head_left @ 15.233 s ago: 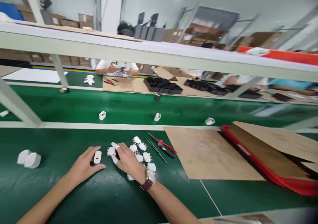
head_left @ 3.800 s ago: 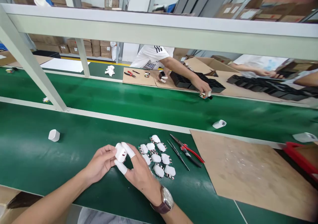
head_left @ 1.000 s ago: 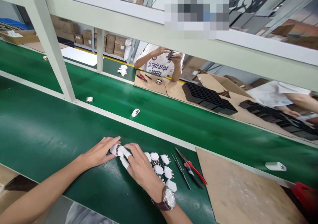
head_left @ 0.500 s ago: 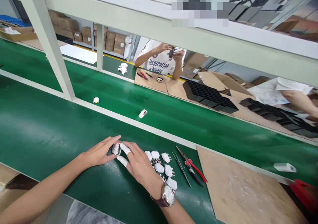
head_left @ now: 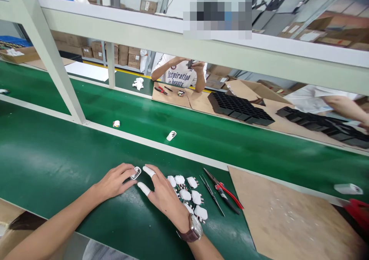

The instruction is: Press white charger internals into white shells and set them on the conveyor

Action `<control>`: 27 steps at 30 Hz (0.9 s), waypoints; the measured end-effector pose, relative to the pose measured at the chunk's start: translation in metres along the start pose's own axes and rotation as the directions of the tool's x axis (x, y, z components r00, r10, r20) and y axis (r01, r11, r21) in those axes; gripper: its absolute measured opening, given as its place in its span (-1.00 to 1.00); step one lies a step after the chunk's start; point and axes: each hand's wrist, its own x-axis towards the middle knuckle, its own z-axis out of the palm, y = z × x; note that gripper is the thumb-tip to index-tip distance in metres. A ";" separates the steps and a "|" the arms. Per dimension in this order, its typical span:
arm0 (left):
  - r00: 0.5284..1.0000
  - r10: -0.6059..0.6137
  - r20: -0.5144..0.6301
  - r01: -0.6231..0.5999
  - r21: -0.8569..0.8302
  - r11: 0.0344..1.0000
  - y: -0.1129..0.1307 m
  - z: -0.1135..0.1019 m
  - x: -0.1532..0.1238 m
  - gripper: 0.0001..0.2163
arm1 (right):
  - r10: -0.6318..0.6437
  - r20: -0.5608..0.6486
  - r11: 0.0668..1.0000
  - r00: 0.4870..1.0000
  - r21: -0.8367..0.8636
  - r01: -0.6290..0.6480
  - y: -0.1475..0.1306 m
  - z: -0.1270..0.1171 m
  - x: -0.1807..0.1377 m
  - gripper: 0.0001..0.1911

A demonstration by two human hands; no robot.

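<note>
My left hand (head_left: 117, 180) is closed on a small white plastic housing (head_left: 135, 172), whose rounded open end faces my right hand. White and dark parts show inside the opening, too small to make out. My right hand (head_left: 160, 189) is just to the right, thumb and forefinger apart in white finger cots, not touching the housing. Beside and partly behind that hand lie several white-capped circuit pieces with metal pins (head_left: 196, 197). Tweezers (head_left: 212, 195) and red-and-black pliers (head_left: 223, 190) rest to their right on the green bench (head_left: 123, 225).
Beyond a pale rail runs a green belt (head_left: 201, 137) carrying a white housing (head_left: 171, 135), a small circuit piece (head_left: 116, 124) and another white housing (head_left: 348, 189). A brown board (head_left: 288, 214) lies at right. Across the belt, a person sits near black trays (head_left: 240, 109).
My right hand's fingers have come away from the housing, which my left hand now holds at a different angle. Pieces on the belt have shifted rightward. The view has tilted slightly.
</note>
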 end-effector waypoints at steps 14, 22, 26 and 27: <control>0.906 -0.420 0.047 0.366 -0.585 0.724 0.026 0.008 0.021 -0.84 | -0.001 -0.070 0.999 0.998 0.044 0.004 0.001 -0.003 -0.027 -0.31; 0.684 -0.568 0.458 0.428 -0.882 -0.196 0.071 0.013 0.017 -0.76 | -0.068 -0.256 0.979 0.964 0.171 0.114 -0.019 -0.008 -0.019 -0.36; 0.700 -0.529 0.479 0.453 -0.871 -0.189 0.076 0.009 0.016 -0.77 | -0.087 -0.267 0.987 0.960 0.106 0.119 -0.027 -0.015 -0.017 -0.41; 0.702 -0.526 0.480 0.458 -0.870 -0.183 0.076 0.008 0.016 -0.77 | -0.084 -0.262 0.988 0.961 0.103 0.115 -0.028 -0.016 -0.017 -0.41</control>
